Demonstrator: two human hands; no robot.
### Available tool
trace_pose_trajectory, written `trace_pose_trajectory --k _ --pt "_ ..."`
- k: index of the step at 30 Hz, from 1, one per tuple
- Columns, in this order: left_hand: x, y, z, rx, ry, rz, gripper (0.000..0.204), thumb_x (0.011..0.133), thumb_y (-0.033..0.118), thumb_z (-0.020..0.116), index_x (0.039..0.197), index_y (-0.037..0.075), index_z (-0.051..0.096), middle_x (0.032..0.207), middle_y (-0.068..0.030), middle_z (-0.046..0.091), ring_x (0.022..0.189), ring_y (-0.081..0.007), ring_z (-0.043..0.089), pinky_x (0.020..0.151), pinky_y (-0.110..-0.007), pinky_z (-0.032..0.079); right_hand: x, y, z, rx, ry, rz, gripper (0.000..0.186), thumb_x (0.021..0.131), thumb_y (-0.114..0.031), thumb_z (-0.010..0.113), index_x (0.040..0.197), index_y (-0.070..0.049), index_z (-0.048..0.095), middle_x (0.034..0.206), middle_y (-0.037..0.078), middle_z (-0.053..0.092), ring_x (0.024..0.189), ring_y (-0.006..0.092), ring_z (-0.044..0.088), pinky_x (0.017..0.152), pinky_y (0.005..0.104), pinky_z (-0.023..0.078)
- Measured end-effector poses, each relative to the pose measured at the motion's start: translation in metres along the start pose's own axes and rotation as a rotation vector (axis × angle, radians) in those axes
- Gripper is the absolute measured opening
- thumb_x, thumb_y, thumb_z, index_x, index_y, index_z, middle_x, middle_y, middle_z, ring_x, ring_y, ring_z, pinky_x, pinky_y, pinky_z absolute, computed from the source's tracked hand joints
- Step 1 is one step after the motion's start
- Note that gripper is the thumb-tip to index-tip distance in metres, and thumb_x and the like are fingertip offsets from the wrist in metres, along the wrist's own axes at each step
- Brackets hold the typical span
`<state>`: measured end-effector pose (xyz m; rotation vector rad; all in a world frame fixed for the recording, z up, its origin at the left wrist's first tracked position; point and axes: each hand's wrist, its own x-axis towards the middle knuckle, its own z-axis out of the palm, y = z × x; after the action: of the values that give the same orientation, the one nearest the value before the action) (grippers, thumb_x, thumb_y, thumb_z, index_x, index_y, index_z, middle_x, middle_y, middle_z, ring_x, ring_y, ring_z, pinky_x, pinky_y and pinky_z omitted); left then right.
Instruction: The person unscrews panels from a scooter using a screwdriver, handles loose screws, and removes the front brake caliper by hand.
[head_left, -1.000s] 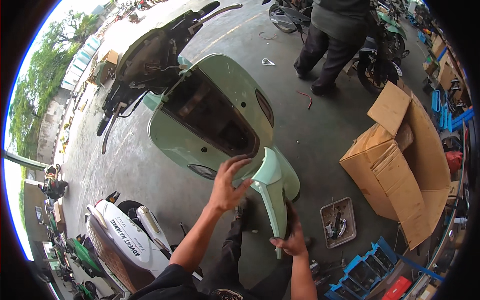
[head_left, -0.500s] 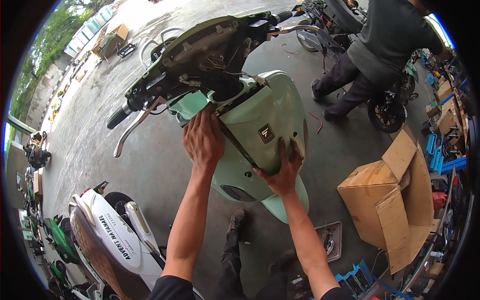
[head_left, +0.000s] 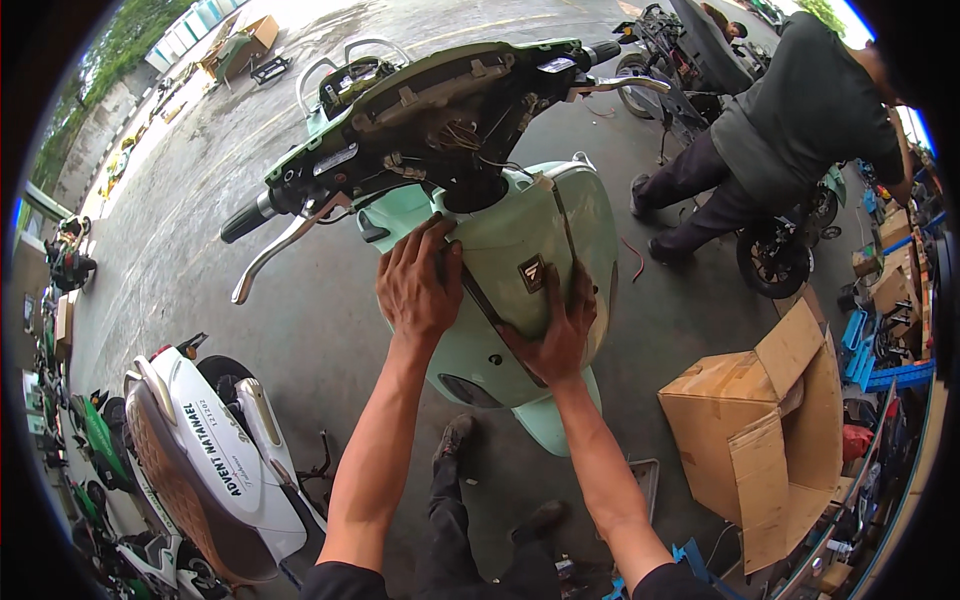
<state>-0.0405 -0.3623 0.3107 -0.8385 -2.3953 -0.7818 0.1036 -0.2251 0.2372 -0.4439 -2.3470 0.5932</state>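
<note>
A pale green scooter front panel (head_left: pixel 510 235) with a small dark square emblem lies on the scooter's front body, below the handlebar. Dark gaps run along its left and right sides. My left hand (head_left: pixel 422 285) has its bent fingers closed on the panel's upper left edge. Lower down, my right hand (head_left: pixel 555 325) spans the panel, thumb at the left gap and fingers at the right one, beside the emblem. The stripped handlebar cover (head_left: pixel 430 110) above shows bare wires, grips and brake levers. What the fingertips touch underneath is hidden.
A white scooter (head_left: pixel 225 450) with a brown seat stands at the lower left. To the right sits an open cardboard box (head_left: pixel 720 390). Another person (head_left: pixel 770 130) stands at the upper right beside partly dismantled motorcycles. Cluttered shelving with blue bins (head_left: pixel 900 370) lines the right side.
The panel has shifted relative to the body: the dark strip along its top has gone and a gap shows on its right. My right hand's fingers have moved to that gap.
</note>
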Motion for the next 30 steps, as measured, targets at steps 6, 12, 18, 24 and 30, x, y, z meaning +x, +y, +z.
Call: trace_pose_trajectory --k 6,12,18,24,30 --pt "-0.002 0.008 -0.004 0.047 -0.031 -0.011 0.048 0.076 0.037 0.075 0.117 0.016 0.063 0.122 -0.0033 0.064 0.107 -0.0231 0.061 0.091 -0.037 0.045 0.017 -0.007 0.0 -0.063 -0.053 -0.017 0.1 0.065 -0.057 0.076 0.146 -0.014 0.037 0.149 0.031 0.025 0.14 0.0467 0.023 0.108 0.0604 0.024" --pt "0.002 0.008 -0.007 -0.001 -0.019 0.005 0.048 0.076 0.038 0.075 0.117 0.016 0.063 0.123 -0.0033 0.064 0.107 -0.0229 0.062 0.091 -0.037 0.045 0.035 -0.011 0.002 -0.052 -0.015 -0.093 0.104 0.064 -0.057 0.076 0.146 -0.008 0.035 0.148 0.033 0.025 0.139 0.0468 0.024 0.109 0.0588 0.025" --pt "0.0 0.009 -0.007 0.013 -0.034 -0.026 0.056 0.071 0.043 0.078 0.118 0.018 0.063 0.12 -0.0036 0.064 0.105 -0.0225 0.062 0.092 -0.037 0.045 0.033 -0.011 0.006 -0.058 -0.04 -0.047 0.104 0.062 -0.055 0.079 0.146 -0.01 0.036 0.148 0.032 0.026 0.139 0.0453 0.025 0.109 0.0588 0.025" --pt "0.001 0.012 -0.006 0.007 -0.049 -0.032 0.063 0.066 0.047 0.08 0.119 0.018 0.063 0.118 -0.003 0.064 0.103 -0.0224 0.062 0.091 -0.037 0.045 0.034 -0.007 0.007 0.046 0.047 -0.071 0.102 0.06 -0.054 0.081 0.145 -0.016 0.039 0.147 0.028 0.03 0.137 0.0458 0.029 0.108 0.0584 0.026" --pt "0.0 0.008 -0.006 0.019 -0.014 0.003 0.063 0.066 0.046 0.08 0.119 0.018 0.063 0.118 -0.0035 0.065 0.103 -0.0225 0.062 0.091 -0.037 0.046 0.023 -0.001 0.004 0.01 0.013 -0.085 0.104 0.06 -0.056 0.08 0.146 -0.015 0.038 0.148 0.027 0.03 0.137 0.0467 0.029 0.108 0.0586 0.026"
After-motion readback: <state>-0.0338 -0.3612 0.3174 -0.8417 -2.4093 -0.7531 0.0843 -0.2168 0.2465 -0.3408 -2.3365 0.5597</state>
